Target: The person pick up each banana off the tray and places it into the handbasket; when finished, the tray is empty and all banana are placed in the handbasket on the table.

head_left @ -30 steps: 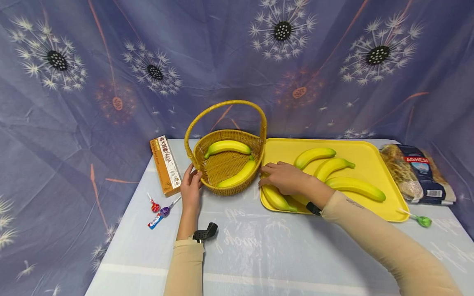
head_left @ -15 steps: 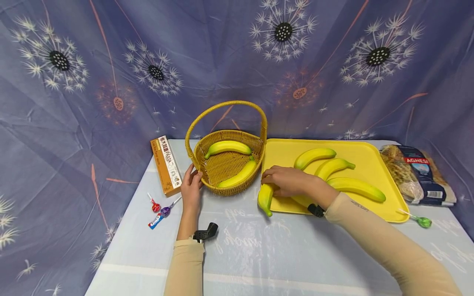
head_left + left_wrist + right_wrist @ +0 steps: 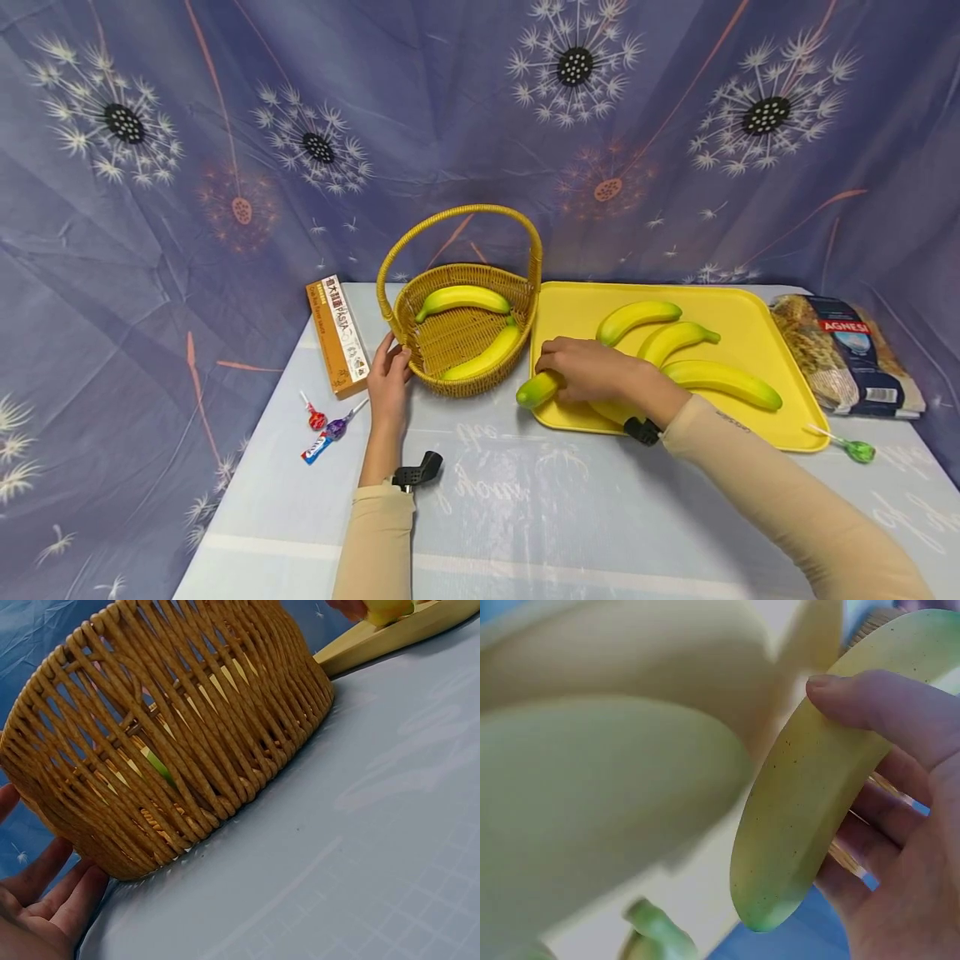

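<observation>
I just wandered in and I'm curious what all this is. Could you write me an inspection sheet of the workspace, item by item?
Surface: table with a pale, script-printed cover.
Job's things: wicker basket holding two bananas; yellow tray beside it, three bananas in plain view, another banana partly hidden by the right hand.
Clutter: pasta box, red lollipop, purple lollipop and wrapped sweet left of the basket; AGNESI bag and green lollipop by the tray's right side.
Hands: left hand touches the basket's outer side; right hand grips a banana over the tray's left edge.
Cables: nothing seen.
Surroundings: dandelion-print curtain behind.
</observation>
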Demonstrator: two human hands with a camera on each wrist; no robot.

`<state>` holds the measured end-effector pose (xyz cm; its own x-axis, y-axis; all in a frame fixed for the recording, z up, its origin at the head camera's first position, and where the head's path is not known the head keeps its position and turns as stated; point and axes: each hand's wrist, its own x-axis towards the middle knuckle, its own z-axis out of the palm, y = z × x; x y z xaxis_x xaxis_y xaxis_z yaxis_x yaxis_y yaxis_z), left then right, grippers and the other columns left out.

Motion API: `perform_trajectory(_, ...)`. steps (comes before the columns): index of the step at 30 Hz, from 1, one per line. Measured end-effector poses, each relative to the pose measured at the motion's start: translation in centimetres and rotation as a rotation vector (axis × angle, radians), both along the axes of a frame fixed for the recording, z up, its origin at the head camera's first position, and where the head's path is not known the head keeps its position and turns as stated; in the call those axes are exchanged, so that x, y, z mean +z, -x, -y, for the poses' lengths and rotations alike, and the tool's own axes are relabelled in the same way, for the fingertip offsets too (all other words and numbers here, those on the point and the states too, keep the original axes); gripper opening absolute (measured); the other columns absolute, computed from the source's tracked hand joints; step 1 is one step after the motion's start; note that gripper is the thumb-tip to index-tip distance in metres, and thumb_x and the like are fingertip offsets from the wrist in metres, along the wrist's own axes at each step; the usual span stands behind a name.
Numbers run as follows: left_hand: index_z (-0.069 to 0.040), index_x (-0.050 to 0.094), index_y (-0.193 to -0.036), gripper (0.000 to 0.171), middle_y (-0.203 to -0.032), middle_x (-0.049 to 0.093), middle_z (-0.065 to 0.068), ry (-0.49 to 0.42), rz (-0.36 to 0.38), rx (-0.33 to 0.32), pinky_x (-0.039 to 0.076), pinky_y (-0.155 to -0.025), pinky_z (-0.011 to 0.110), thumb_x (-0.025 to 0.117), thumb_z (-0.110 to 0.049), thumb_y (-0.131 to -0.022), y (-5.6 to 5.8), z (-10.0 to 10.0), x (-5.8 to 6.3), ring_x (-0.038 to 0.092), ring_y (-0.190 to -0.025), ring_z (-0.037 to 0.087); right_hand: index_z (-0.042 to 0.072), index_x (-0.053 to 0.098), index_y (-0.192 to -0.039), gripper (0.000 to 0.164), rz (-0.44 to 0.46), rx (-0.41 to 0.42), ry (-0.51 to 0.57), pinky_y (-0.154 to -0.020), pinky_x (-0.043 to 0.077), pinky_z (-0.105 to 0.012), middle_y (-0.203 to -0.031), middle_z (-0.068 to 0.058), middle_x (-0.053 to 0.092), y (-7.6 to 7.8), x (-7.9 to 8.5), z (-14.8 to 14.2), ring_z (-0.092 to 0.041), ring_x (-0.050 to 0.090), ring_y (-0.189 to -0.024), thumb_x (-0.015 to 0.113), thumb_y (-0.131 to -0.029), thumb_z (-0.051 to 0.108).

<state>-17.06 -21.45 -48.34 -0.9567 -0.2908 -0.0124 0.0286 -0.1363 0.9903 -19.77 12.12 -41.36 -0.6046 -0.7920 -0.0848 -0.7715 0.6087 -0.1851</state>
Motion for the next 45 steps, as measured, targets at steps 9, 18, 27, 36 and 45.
perform_trajectory(9, -0.033, 0.047, -0.142, 0.048, -0.131, 0.055, 0.007, 0.053, -0.016, 0.038, 0.05, -0.091, 0.032, 0.058, -0.034, -0.095, 0.3, -0.3, -0.6, 0.056, -0.115, 0.024, 0.016, 0.065, -0.122, 0.044, 0.078, -0.085, 0.082, -0.087, 0.048, -0.038, -0.115, 0.003, 0.058, 0.2, 5.0, -0.7, -0.016, 0.054, -0.104, 0.076, -0.081, 0.024)
perform_trajectory(18, -0.036, 0.048, -0.14, 0.047, -0.13, 0.055, 0.004, 0.067, -0.011, 0.051, 0.05, -0.09, 0.033, 0.058, -0.035, -0.095, 0.3, -0.1, -0.6, 0.056, -0.114, 0.021, 0.014, 0.059, -0.13, 0.05, 0.098, -0.099, 0.147, -0.083, 0.048, -0.036, -0.118, 0.002, 0.06, 2.0, 7.3, 1.8, -0.014, 0.056, -0.098, 0.073, -0.083, 0.025)
perform_trajectory(27, -0.033, 0.046, -0.142, 0.048, -0.133, 0.053, 0.007, 0.041, -0.002, 0.025, 0.049, -0.091, 0.032, 0.057, -0.031, -0.096, 0.2, 0.0, -0.2, 0.055, -0.117, 0.024, 0.01, 0.062, -0.126, 0.044, 0.069, -0.068, 0.136, -0.082, 0.048, -0.036, -0.115, -0.002, 0.056, 4.1, 7.7, 4.3, -0.017, 0.053, -0.096, 0.071, -0.086, 0.023)
perform_trajectory(36, -0.02, 0.042, -0.147, 0.052, -0.135, 0.051, 0.015, 0.028, 0.008, -0.003, 0.046, -0.096, 0.043, 0.055, -0.021, -0.097, -0.8, -0.4, 1.8, 0.052, -0.12, 0.032, 0.008, 0.059, -0.131, 0.045, 0.11, -0.067, 0.063, -0.084, 0.047, -0.036, -0.121, -0.007, 0.053, 6.4, 7.6, 7.7, -0.021, 0.053, -0.104, 0.069, -0.088, 0.018)
perform_trajectory(45, -0.02, 0.045, -0.145, 0.05, -0.132, 0.053, 0.013, 0.01, -0.016, 0.014, 0.046, -0.096, 0.044, 0.057, -0.022, -0.096, -1.0, -0.5, 2.1, 0.051, -0.12, 0.033, 0.012, 0.064, -0.124, 0.037, 0.084, -0.057, -0.019, -0.079, 0.043, -0.033, -0.109, -0.002, 0.06, 7.7, 5.5, 11.4, -0.018, 0.054, -0.095, 0.067, -0.087, 0.013)
